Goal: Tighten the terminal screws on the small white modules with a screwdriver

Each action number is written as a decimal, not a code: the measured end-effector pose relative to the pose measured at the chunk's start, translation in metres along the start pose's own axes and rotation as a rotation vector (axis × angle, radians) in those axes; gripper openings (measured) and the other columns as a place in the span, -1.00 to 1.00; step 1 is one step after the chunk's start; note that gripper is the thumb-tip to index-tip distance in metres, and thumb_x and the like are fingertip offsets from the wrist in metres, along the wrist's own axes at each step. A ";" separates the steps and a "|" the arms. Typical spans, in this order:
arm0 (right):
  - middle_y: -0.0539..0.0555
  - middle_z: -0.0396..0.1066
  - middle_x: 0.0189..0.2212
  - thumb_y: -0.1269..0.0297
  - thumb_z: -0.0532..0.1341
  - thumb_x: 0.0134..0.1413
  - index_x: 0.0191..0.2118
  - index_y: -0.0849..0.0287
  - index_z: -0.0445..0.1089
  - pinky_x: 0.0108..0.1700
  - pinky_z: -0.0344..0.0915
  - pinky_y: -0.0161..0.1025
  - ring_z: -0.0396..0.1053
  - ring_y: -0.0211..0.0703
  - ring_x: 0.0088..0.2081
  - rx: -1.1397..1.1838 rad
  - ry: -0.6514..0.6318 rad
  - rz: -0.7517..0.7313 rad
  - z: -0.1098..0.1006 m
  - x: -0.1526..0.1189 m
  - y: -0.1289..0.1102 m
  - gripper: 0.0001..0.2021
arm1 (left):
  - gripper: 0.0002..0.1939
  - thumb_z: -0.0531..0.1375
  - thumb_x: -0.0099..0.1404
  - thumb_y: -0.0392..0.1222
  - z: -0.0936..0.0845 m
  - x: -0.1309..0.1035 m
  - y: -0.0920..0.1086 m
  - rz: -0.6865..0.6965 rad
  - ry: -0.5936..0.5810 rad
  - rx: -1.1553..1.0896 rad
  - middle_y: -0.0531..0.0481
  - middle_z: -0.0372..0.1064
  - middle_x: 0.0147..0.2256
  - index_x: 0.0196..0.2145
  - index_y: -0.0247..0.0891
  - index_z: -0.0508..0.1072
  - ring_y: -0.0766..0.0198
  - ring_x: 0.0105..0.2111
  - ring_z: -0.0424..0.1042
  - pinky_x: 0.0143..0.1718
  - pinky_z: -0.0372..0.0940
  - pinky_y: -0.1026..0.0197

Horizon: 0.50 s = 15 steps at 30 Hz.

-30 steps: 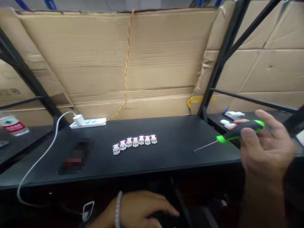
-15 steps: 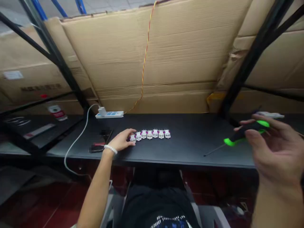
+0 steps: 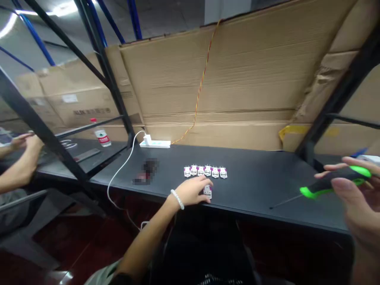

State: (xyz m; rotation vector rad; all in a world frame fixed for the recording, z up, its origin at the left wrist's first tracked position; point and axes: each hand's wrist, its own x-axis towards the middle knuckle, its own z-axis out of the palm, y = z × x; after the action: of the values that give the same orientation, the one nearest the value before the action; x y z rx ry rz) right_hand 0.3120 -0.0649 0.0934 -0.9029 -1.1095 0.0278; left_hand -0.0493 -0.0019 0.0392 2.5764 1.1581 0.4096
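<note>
My left hand [image 3: 192,190], with a white bracelet at its wrist, is closed around a small white and purple part [image 3: 208,192] near the table's front edge. Just behind it, several similar white and purple parts [image 3: 215,172] stand side by side in a row. Off to the right, my right hand [image 3: 358,202] grips a screwdriver [image 3: 329,181] with a black and bright green handle. Its thin shaft points left and down, held above the table.
The black table [image 3: 252,174] backs onto a cardboard wall [image 3: 237,91]. A power strip [image 3: 156,144] with a plugged white charger and cable lies at the back left. A blurred-out item [image 3: 147,172] rests left. Beyond the frame post stand a bottle [image 3: 102,136] and a co-worker's hands [image 3: 29,144].
My left hand has taken the leftmost part out of the row and moved it right and toward the front edge. My right hand still holds the screwdriver. The view has turned left.
</note>
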 end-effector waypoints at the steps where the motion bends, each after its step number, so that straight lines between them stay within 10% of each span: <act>1: 0.23 0.60 -0.26 -0.11 0.61 -0.22 0.00 -0.06 0.65 -0.18 0.49 0.25 0.54 0.05 -0.40 -0.004 -0.002 -0.005 0.004 -0.002 -0.003 -0.40 | -0.51 0.46 0.27 0.00 0.009 0.006 0.005 0.032 0.020 -0.022 -0.12 0.49 0.05 0.08 -0.17 0.51 0.01 0.02 0.54 0.07 0.43 0.07; 7: 0.15 0.64 -0.19 0.03 0.39 0.25 0.15 0.05 0.50 -0.19 0.61 -0.06 0.63 -0.07 -0.31 0.076 -0.209 0.051 0.037 -0.022 -0.006 -0.58 | -0.41 0.46 0.26 0.09 0.042 0.028 0.009 0.156 0.134 -0.132 -0.18 0.47 0.07 0.14 -0.22 0.50 0.01 0.06 0.51 0.15 0.40 0.05; 15: 0.08 0.62 -0.17 0.14 0.43 0.20 0.11 0.05 0.50 -0.08 0.63 -0.13 0.64 -0.10 -0.20 0.160 -0.282 0.108 0.072 -0.049 0.004 -0.61 | -0.44 0.45 0.28 0.04 0.044 0.024 0.000 0.182 0.142 -0.287 -0.17 0.47 0.06 0.17 -0.20 0.53 0.04 0.06 0.50 0.17 0.39 0.04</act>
State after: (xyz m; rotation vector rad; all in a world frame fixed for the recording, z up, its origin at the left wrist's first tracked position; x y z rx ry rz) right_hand 0.2341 -0.0401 0.0640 -0.8302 -1.2986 0.3373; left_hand -0.0175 0.0104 0.0018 2.4366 0.8372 0.7522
